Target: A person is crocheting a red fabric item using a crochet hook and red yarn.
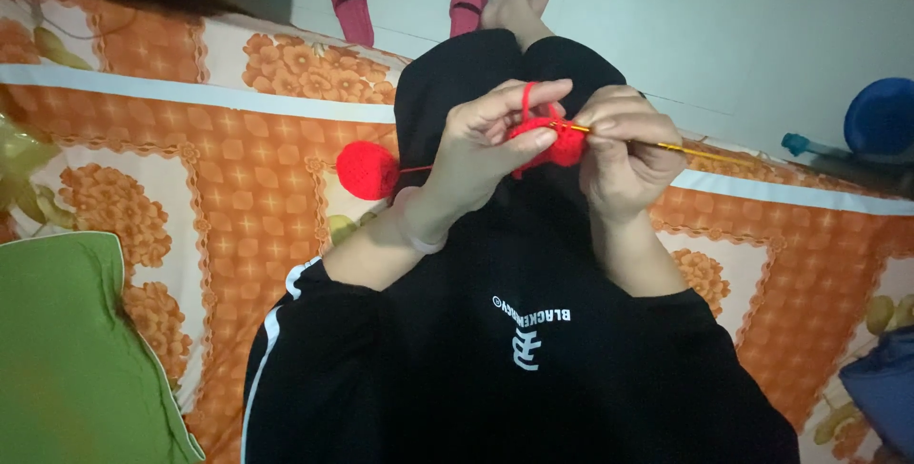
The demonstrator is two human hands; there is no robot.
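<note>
Left hand [495, 136] — closed on the red crochet piece [557, 143], pinched between thumb and fingers. Right hand [624, 155] — closed round a gold crochet hook [666, 147], long axis running rightward from the piece, tip buried in it. Yarn is led left to a red ball [367, 170] on the orange floral bedsheet [238, 178]. Stitches and hook tip are hidden by fingers.

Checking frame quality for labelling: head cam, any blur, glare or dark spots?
Head view: dim, flat indoor light, no glare; the black clothing loses detail; left hand, right hand, red crocheted yarn piece and thin yellow crochet hook are slightly soft; the green cushion at the edge is blurred.
</note>
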